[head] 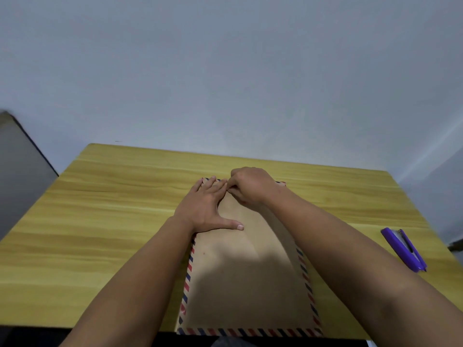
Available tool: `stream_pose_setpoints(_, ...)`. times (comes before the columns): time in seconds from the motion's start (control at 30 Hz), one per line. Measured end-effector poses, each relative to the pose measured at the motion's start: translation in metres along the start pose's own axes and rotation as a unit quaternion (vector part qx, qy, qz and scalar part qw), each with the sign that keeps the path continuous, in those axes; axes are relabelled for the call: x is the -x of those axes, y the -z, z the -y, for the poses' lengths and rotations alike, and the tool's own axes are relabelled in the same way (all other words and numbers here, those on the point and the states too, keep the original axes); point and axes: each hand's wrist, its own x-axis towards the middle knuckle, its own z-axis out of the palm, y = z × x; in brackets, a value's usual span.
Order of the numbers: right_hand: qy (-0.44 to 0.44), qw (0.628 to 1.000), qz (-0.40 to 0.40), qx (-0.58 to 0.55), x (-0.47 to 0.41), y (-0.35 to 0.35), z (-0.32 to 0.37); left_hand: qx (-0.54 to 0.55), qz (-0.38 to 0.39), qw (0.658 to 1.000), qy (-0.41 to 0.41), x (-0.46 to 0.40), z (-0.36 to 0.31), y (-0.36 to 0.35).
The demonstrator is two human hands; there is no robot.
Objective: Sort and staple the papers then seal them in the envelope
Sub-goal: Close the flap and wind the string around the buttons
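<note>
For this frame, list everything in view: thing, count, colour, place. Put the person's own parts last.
envelope: 1, brown with red and blue striped border, flat on the table's middle, near end at the front edge
stapler: 1, purple, on the table at right, apart from the envelope
table: 1, yellow wood grain, fills the lower frame
wall: 1, pale grey-blue, behind the table
grey object: 1, far left beside the table, cannot tell what it is
left hand: 1, fingers flat, pressing the envelope's far end
right hand: 1, fingers curled, pinching at the envelope's far edge
</note>
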Motion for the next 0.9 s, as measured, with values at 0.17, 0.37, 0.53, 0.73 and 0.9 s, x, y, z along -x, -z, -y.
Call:
stream_pose_setpoints(0.17, -0.125, 0.990, 0.015, -0.066, -0.015, 0.007, -0.017, -0.008, 0.006, 1.000, 0.011, 0.000, -0.001, 0.001)
stream_pose_setpoints(0.37, -0.240, 0.961, 0.007, -0.136, -0.018, 0.007, -0.026, -0.013, -0.002, 1.000, 0.007, -0.001, 0.000, 0.000)
stream_pose_setpoints(0.53, -0.282, 0.947, -0.009, -0.153, -0.012, 0.002, -0.033, -0.017, -0.001, 1.000, 0.006, -0.001, 0.000, 0.000)
stream_pose_setpoints(0.73, -0.179, 0.984, 0.007, -0.011, 0.007, 0.004, -0.035, -0.010, -0.001, 1.000, 0.017, -0.001, 0.000, -0.001)
stream_pose_setpoints(0.9, -0.028, 0.996, -0.020, 0.081, 0.042, 0.003, -0.031, 0.004, -0.004, 0.999, 0.032, 0.000, -0.003, 0.001)
